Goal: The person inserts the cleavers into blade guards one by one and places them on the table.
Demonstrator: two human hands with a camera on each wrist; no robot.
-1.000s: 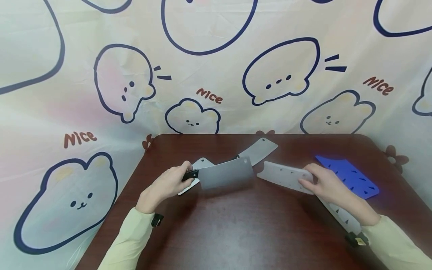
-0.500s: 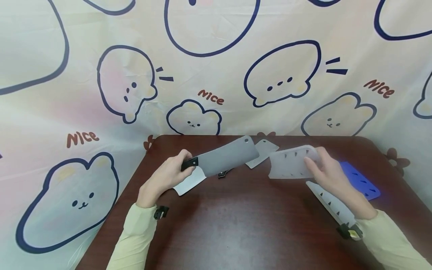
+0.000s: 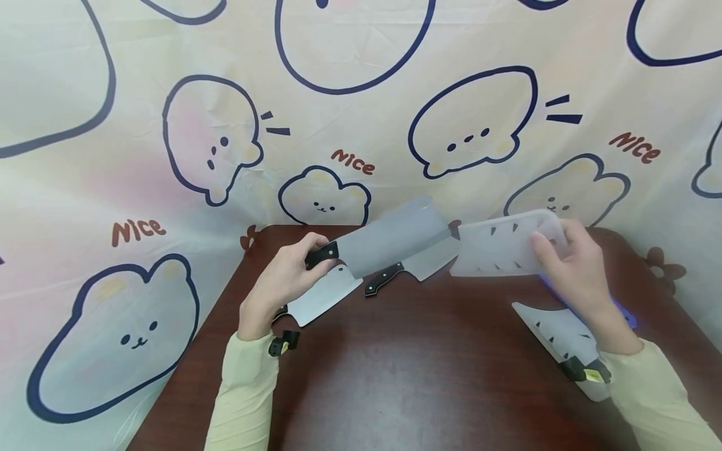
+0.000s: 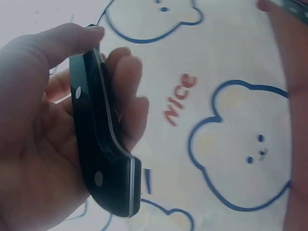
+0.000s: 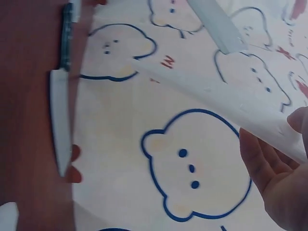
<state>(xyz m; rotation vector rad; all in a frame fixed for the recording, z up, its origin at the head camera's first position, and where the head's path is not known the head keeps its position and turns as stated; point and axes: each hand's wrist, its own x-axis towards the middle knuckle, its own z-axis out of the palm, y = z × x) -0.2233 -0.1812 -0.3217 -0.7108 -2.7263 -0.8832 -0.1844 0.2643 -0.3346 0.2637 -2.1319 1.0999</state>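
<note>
My left hand [image 3: 284,275] grips the black handle [image 3: 323,254] of a cleaver whose wide blade [image 3: 395,237] points right, raised above the table. In the left wrist view the fingers and thumb of the left hand [image 4: 53,115] wrap the riveted handle [image 4: 98,139]. My right hand [image 3: 581,282] pinches a translucent white blade cover [image 3: 496,247] by its far end, thumb in front. The cover's near end lies beside the blade's tip, and the blade is outside it. In the right wrist view the cover [image 5: 216,98] is seen edge-on, with the right hand [image 5: 284,178] holding it.
Two more cleavers lie on the brown table [image 3: 395,369]: one [image 3: 324,297] below the left hand, another [image 3: 431,258] behind. Under my right forearm lie a second white cover [image 3: 564,332] and a blue cover [image 3: 625,313]. A patterned cloth [image 3: 383,125] hangs behind the table.
Both hands have risen, lifting the cleaver and the white cover off lower positions. The cleaver has tilted tip-up, and the cover has turned so that its open end faces the blade.
</note>
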